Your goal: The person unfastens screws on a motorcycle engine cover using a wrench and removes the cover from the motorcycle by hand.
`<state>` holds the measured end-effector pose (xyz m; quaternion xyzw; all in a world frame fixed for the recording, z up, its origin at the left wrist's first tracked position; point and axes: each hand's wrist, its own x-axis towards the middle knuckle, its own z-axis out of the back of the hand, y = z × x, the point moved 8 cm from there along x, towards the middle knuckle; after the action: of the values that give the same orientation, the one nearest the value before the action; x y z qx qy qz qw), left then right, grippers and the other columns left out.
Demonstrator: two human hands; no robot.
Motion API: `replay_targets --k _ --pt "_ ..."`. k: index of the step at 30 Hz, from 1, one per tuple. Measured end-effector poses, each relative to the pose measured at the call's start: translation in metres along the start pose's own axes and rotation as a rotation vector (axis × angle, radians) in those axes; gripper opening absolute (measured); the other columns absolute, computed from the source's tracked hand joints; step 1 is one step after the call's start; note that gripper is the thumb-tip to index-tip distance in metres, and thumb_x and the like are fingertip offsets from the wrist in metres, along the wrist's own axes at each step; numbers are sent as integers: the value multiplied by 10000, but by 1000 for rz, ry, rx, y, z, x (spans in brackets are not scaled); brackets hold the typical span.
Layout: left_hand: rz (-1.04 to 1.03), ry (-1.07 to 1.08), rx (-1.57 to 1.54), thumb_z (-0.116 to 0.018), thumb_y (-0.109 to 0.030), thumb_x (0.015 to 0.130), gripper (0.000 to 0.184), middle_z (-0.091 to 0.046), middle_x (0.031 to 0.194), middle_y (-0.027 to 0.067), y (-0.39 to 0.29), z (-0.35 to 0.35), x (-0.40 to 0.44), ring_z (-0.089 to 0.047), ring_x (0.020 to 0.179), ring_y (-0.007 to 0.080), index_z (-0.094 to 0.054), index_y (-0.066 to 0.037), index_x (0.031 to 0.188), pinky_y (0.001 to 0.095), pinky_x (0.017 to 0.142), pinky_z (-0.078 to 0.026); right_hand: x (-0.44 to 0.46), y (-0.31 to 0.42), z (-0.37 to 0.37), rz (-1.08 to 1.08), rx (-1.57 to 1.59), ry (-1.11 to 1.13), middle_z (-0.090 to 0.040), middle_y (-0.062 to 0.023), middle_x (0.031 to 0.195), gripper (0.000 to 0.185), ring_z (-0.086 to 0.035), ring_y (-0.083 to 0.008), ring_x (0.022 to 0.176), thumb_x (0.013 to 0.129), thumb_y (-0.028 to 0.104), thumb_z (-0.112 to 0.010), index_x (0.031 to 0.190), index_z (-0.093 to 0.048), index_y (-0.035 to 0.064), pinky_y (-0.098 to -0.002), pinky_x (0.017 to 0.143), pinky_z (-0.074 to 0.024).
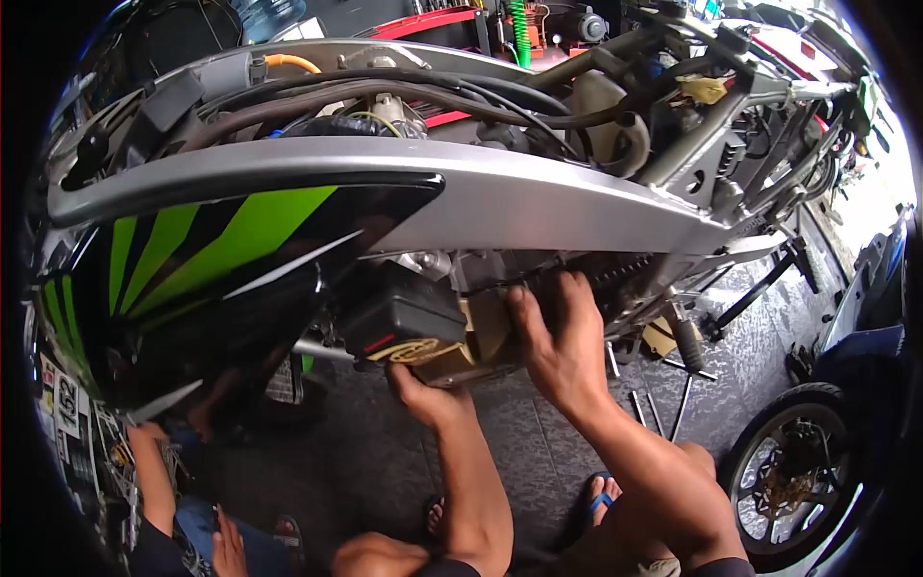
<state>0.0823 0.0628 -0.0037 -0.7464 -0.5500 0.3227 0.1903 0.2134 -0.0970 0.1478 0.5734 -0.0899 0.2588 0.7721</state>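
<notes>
- Placing the left hand point(433, 396) at the underside of the gold-brown engine part point(492, 334); being unable to tell, with fingers hidden, whether clamped on it.
- Reaching with the right hand point(567, 351) to its right end, holding thumb and fingertips apart; being unable to tell whether gripping.
- Working on the engine part below the silver frame point(567, 216), just beside a black cover point(413, 313).

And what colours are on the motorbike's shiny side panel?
The side panel is black with bright green stripes and pale streaks, seen best in the head view.
</notes>
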Motion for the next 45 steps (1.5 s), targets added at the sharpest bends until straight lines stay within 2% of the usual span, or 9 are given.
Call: replay_targets --k 6,12,14,16,18,23,27,33,45 --pt "75 17 -52 -444 -380 935 436 -569 1167 85 -5 -8 -12 -567 1065 250 -554 -40 1185 413 894 -471 -6 3 12 -18 41 141 -545 -243 917 339 -580 -386 826 888 221 -637 1004 -560 -88 -431 736 -470" --pt "-697 -46 599 -472 -284 972 316 -622 806 56 -98 4 -71 -573 709 157 -609 -12 1054 307 660 -460 -28 34 68 -195 87 633 -656 -187 788 286 -660 -281 777 883 203 -649 973 -634 -69 -372 750 -501" --pt "63 861 -490 -440 -248 993 299 -554 643 15 -75 -11 -75 -462 553 110 -626 -19 941 259 563 -379 -57 20 55 -477 1086 1111 -684 -95 768 331 -651 -172 751 897 303 -649 921 -679 -26 -300 706 -489" --pt "199 1018 -501 -464 -315 984 352 -537 661 25 -69 -21 -94 -470 603 113 -627 -38 842 246 590 -361 -61 0 44 -470 502 1170 -691 -122 808 313 -660 -206 774 902 294 -616 936 -686 -9 -327 722 -499" --pt "-246 196 565 -517 -384 961 387 -546 666 39 -58 34 -61 -493 656 121 -611 -61 770 278 634 -381 -57 -28 44 363 -1009 711 -672 -231 888 350 -645 -381 901 862 302 -620 1005 -663 -14 -416 792 -502" --pt "196 141 324 -476 -641 874 852 -322 1427 224 -23 25 -40 -348 1308 367 -324 9 1403 476 1091 -304 -29 -6 37 -202 22 462 -621 -271 1069 515 -598 -420 1021 865 374 -645 1175 -564 -29 -449 880 -482" --pt "441 238 307 -394 -718 854 873 -360 1416 192 -13 -5 -34 -365 1293 352 -349 -46 1409 484 1065 -327 -31 -15 9 -150 79 302 -480 -365 1236 835 -497 -468 1177 831 449 -682 1427 -295 10 -469 991 -418" --pt "468 306 571 -322 -766 825 784 -463 1365 83 -6 -8 -32 -423 1254 282 -416 -228 1388 466 982 -377 -39 -6 -6 -183 197 204 -471 -325 1296 850 -499 -412 1208 830 416 -702 1417 -276 -27 -431 1014 -416" --pt "319 334 715 -316 -703 836 707 -518 1286 63 -18 -20 -30 -458 1189 239 -483 -210 1314 466 923 -356 -46 -7 -10 -241 233 228 -405 -331 1332 922 -456 -439 1233 811 443 -695 1450 -201 -2 -455 1025 -402"
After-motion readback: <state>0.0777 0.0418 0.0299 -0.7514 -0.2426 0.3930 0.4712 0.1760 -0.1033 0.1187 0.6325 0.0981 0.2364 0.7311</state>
